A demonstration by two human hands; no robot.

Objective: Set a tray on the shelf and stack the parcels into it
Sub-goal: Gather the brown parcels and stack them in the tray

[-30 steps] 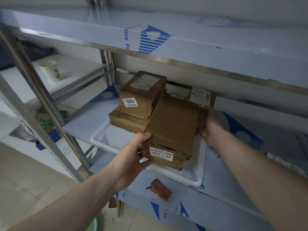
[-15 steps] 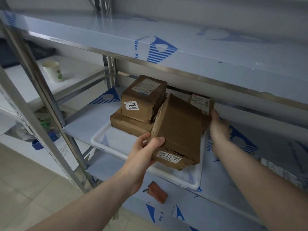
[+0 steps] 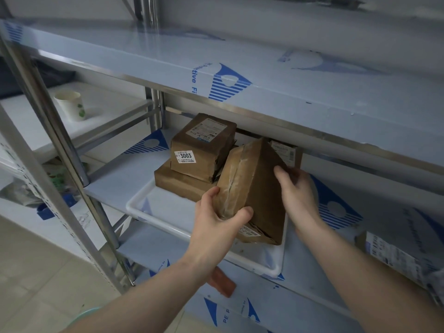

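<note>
A white tray point(image 3: 153, 213) sits on the middle shelf point(image 3: 125, 179) of a steel rack, its near edge close to the shelf's front. In its far left part a flat brown parcel point(image 3: 177, 182) lies with a box point(image 3: 201, 150) marked 3003 stacked on top. To the right, both hands hold a tilted parcel point(image 3: 252, 188) that stands on edge in the tray, its top leaning toward the far side and its lower end resting on another parcel point(image 3: 254, 235) with a white label. The left hand point(image 3: 216, 227) grips the tilted parcel's near left edge, thumb curled over the front and fingers behind. The right hand point(image 3: 296, 193) wraps its fingers over the parcel's right side. Behind it, a further labelled parcel point(image 3: 287, 152) peeks out at the back of the tray. On the shelf below lies a small reddish-brown block point(image 3: 222, 283). A paper cup point(image 3: 70, 104) stands on a white surface to the far left, and a labelled package point(image 3: 394, 253) lies at the right.
</note>
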